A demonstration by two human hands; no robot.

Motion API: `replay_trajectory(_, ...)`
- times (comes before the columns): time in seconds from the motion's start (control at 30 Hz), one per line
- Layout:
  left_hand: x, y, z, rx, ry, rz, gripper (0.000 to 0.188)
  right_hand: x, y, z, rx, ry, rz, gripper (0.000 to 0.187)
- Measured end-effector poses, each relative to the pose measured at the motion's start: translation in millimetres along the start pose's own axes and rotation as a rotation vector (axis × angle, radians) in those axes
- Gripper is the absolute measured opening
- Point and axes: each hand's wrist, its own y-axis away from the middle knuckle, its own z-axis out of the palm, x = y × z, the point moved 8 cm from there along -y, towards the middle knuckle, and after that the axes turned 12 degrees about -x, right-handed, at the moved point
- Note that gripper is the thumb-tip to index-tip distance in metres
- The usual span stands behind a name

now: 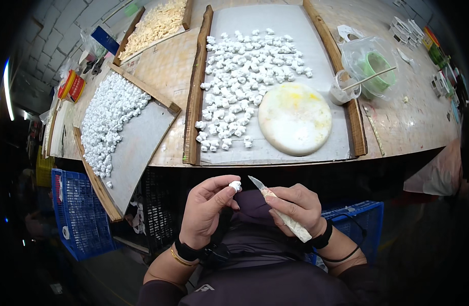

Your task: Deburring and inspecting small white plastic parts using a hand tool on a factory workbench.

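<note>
A small knobbly white piece (pixel 236 186) sits at the fingertips of the left hand (pixel 211 206), above the person's lap and in front of the worktop (pixel 413 125). Thumb and forefinger are clamped on it. The right hand (pixel 299 205) is closed around a knife (pixel 268 193), its handle wrapped in pale, stained material; the blade tip is near the white piece but apart from it.

A black wristband (pixel 190 252) and a gold bracelet (pixel 182 259) are on the left wrist, with another black band (pixel 324 235) on the right. The dark purple shirt (pixel 260 278) bears a small angular white emblem (pixel 204 288) low on the left.

On the worktop, a wood-edged board (pixel 260 18) carries many loose white pieces (pixel 234 104) and a round white slab (pixel 294 122) stained yellow. A clear cup (pixel 341 91) stands by its right rail, beside a green bowl (pixel 378 67) in clear plastic. To the left, a tilted tray (pixel 137 140) is heaped with more white pieces.

Farther left, a red-and-yellow container (pixel 71 86) carries printed lettering, too small to make out here. At the far right, a package (pixel 435 43) shows red, yellow and green; its print is unclear.
</note>
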Motion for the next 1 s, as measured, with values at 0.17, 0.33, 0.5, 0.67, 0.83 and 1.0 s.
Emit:
replay_trajectory(0.17, 14, -10, -5, -0.028, -0.066, 0.003, 0.024, -1, -1, -4, -0.016, 0.002, 0.027, 0.038)
replay_trajectory(0.33, 87, -44, -22, -0.009, -0.38, 0.145, 0.023, -4, -2, -14, 0.002, 0.013, 0.043, 0.038)
replay_trajectory(0.5, 138, -102, -40, 0.105, -0.959, 0.172, 0.023, -1, 7, -16, 0.031, 0.024, 0.072, 0.037)
replay_trajectory(0.67, 150, -148, -37, 0.177, -1.428, 0.246, 0.027, 1, 9, -23, 0.03, 0.036, 0.097, 0.035)
replay_trajectory(0.83, 156, -156, -49, 0.22, -1.45, 0.298, 0.026, 6, 8, -22, 0.013, 0.047, 0.102, 0.034)
replay_trajectory(1.0, 187, -112, -69, 0.318, -1.329, 0.236, 0.027, 9, 11, -23, -0.027, 0.062, 0.145, 0.035)
